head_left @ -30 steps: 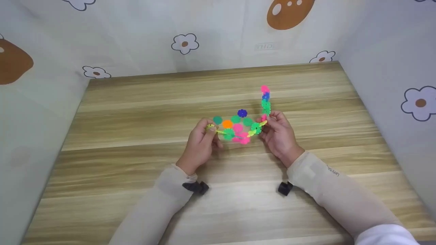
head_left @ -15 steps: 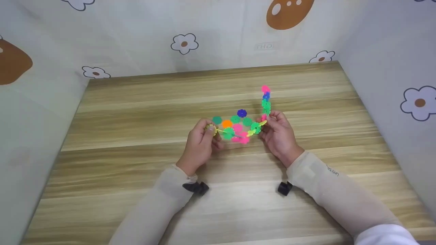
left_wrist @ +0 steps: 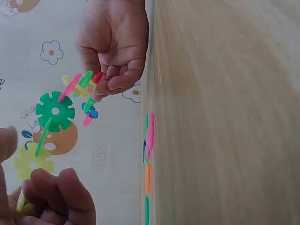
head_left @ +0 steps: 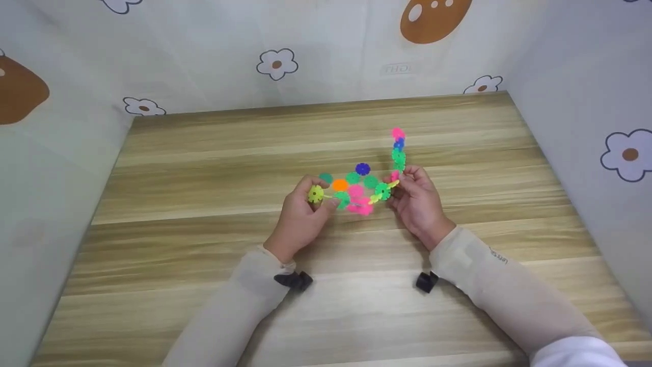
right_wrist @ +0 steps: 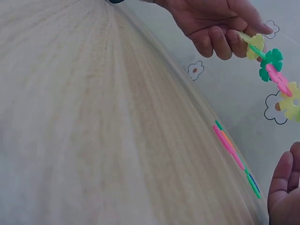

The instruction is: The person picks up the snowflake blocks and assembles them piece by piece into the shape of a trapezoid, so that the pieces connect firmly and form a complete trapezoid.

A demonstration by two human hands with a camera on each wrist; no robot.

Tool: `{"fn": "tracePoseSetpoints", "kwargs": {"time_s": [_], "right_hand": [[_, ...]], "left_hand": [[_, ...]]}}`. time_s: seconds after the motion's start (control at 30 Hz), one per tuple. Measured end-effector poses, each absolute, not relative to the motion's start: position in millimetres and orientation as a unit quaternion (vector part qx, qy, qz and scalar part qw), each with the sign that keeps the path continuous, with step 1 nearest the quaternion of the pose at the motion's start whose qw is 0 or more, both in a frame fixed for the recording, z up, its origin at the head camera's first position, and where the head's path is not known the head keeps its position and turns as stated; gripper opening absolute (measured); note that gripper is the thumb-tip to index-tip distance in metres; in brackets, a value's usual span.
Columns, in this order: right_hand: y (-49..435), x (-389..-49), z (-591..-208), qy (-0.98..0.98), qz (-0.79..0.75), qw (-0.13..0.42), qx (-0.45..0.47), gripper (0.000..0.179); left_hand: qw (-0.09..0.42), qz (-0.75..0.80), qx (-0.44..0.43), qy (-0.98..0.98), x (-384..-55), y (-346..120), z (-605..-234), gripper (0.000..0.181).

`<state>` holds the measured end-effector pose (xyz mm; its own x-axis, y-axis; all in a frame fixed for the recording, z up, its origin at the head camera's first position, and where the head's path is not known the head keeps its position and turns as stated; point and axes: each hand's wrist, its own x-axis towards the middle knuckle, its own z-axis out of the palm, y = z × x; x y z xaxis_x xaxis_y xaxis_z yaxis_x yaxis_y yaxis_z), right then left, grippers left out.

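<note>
A chain of interlocking plastic snowflake discs (head_left: 399, 156) in yellow, green, pink and blue hangs above the table between my two hands. My left hand (head_left: 298, 216) holds its left end; the yellow disc (head_left: 316, 193) there shows its face, and the thumb lies away from it, near a green disc (head_left: 342, 199). In the left wrist view, curled fingers (left_wrist: 70, 192) sit at the yellow end. My right hand (head_left: 422, 206) pinches the chain near a pink disc, where it bends upward to a pink tip (head_left: 398, 133). The exact grip of the left fingertips is partly hidden.
Several loose discs lie flat on the wooden table (head_left: 204, 178) beyond the chain, among them a dark blue disc (head_left: 362, 168), an orange disc (head_left: 340, 185) and a teal disc (head_left: 325, 178). Patterned walls (head_left: 331, 56) border the table's back and sides.
My left thumb has moved off the yellow end disc toward the right, and that disc now shows its full face. The right hand and its part of the chain have hardly moved.
</note>
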<state>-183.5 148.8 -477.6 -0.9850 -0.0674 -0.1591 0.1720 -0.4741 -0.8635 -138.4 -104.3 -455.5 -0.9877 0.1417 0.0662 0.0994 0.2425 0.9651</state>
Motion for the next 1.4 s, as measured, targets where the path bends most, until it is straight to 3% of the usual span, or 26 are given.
{"fn": "tracePoseSetpoints", "kwargs": {"time_s": [0.1,0.33,0.57,1.4], "right_hand": [[149.1,-183.6,-477.5,0.507,-0.857,0.072,0.055,0.002],[149.7,-183.6,-477.3,0.511,-0.855,0.083,0.042,0.003],[149.2,-182.2,-477.2,0.511,-0.855,0.084,0.031,0.004],[148.5,-182.1,-476.7,0.505,-0.858,0.087,0.032,0.006]], "left_hand": [[0.028,0.590,0.068,0.804,-138.6,-103.6,-455.3,0.038],[0.039,0.598,0.075,0.797,-138.3,-101.4,-454.7,0.022],[0.035,0.594,0.094,0.798,-138.4,-102.2,-453.3,0.016],[0.019,0.601,0.095,0.793,-137.9,-102.7,-453.4,0.022]]}}
